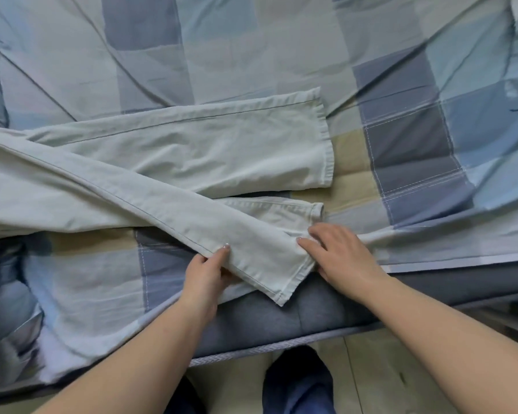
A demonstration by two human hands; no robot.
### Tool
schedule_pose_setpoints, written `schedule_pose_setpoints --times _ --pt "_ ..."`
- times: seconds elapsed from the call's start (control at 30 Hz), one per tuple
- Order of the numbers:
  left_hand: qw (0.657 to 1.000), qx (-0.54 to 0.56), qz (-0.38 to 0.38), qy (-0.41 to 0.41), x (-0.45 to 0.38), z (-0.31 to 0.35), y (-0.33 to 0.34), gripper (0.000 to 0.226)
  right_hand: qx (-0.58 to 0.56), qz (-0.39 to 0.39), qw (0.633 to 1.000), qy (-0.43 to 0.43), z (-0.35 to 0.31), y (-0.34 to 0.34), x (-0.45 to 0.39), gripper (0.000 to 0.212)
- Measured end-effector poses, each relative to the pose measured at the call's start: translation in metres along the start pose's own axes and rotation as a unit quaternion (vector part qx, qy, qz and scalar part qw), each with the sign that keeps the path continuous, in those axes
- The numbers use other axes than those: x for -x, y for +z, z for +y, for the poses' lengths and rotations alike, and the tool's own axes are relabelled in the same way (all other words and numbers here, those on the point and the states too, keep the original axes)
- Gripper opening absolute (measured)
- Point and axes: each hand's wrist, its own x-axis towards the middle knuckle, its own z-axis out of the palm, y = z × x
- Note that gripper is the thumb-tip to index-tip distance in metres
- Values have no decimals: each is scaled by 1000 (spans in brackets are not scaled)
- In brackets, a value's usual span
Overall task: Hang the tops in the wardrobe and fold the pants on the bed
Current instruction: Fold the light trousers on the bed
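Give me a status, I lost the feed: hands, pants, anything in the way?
Left hand pinches near leg's edge; right hand flat on its hem. Pale pants spread on checked bedspread, legs crossed, not yet folded. Nothing in the way.

Both forearms are bare from the bottom edge of the view up to the wrists, with no sleeve showing on either. The left hand (205, 271) and the right hand (340, 252) wear no gloves, rings, watch or bracelet that can be seen. The fingernails (226, 245) on the left hand look short with a pale, slightly glossy finish. Lower down, between the arms, the person's legs are in dark blue trousers (296, 383), the fabric plain and unpatterned. The feet cannot be made out.
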Motion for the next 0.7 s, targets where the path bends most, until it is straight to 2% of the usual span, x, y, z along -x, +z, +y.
schedule_pose_setpoints --times 0.1,0.17,0.23,0.3,0.4,0.47,0.57,0.7 --pt "998 -3 -30 53 7 20 13 22 -77 38 996 -12 0 3 -4 45" --pt "995 2 -36 93 8 47 26 29 -172 62 983 36 -4 0 -9 32" --pt "991 17 -35 131 6 80 45 29 -322 110 931 134 -7 -12 -14 28" --pt "986 19 -39 160 3 112 66 24 -451 177 853 195 -8 -35 -24 24" --pt "980 1 -52 193 -9 154 105 11 -501 254 794 230 11 -67 -50 26" --pt "977 -10 -53 205 -21 179 131 9 -506 263 781 254 29 -84 -74 23" --pt "980 -33 -33 191 -45 203 161 10 -503 202 784 302 56 -94 -111 17" --pt "980 -75 -113 149 -65 203 178 14 -464 139 802 350 80 -84 -139 16"
